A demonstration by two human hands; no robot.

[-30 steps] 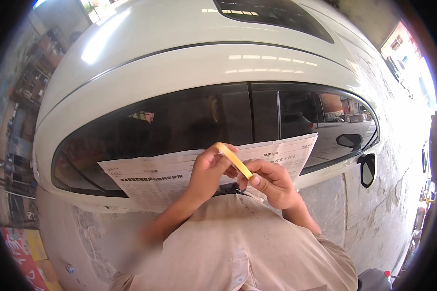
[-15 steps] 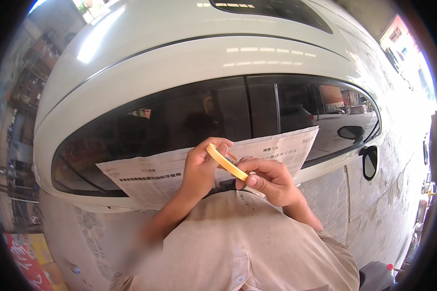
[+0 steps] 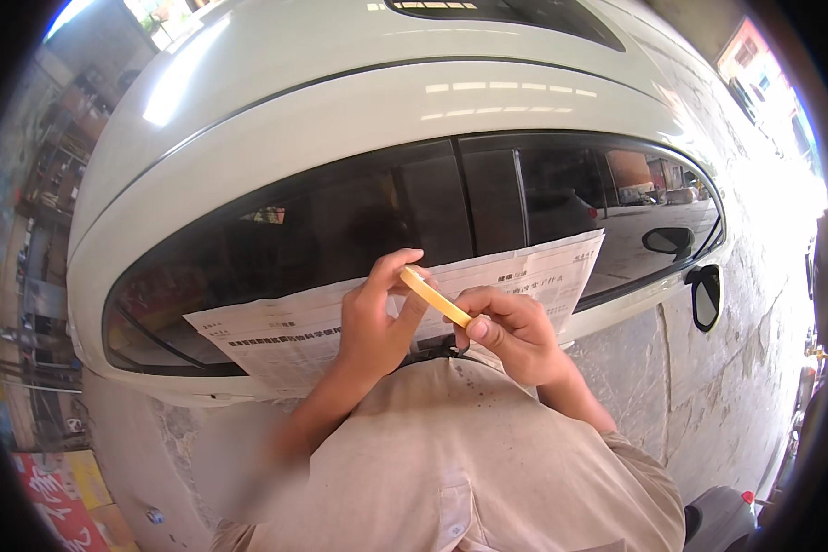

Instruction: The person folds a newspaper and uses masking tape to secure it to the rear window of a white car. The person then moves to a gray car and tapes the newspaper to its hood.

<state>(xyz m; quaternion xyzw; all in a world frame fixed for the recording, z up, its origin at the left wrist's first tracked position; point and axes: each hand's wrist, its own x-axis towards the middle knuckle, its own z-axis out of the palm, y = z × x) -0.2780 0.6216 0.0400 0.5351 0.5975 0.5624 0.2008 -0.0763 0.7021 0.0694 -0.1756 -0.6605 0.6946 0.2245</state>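
Note:
Between my two hands is a roll of yellow masking tape (image 3: 437,296), tilted with its upper end to the left. My left hand (image 3: 379,317) is closed on the roll's upper left end, thumb against its near side. With thumb and fingers, my right hand (image 3: 511,333) pinches the lower right end. Behind the hands a sheet of newspaper (image 3: 547,276) covers the lower part of the car's side windows; my hands and body hide its middle. Whether a strip is peeled off the roll cannot be seen.
A white car (image 3: 276,120) stands side-on right before me, its dark window (image 3: 313,230) above the paper. The side mirror (image 3: 706,299) juts out at the right. Cluttered shelves (image 3: 51,212) line the far left. A red and yellow board (image 3: 60,497) lies at the lower left.
The tape roll has turned slightly in my fingers and shows more edge-on. My left hand has shifted a little left, its fingers reaching higher. The newspaper stays on the car.

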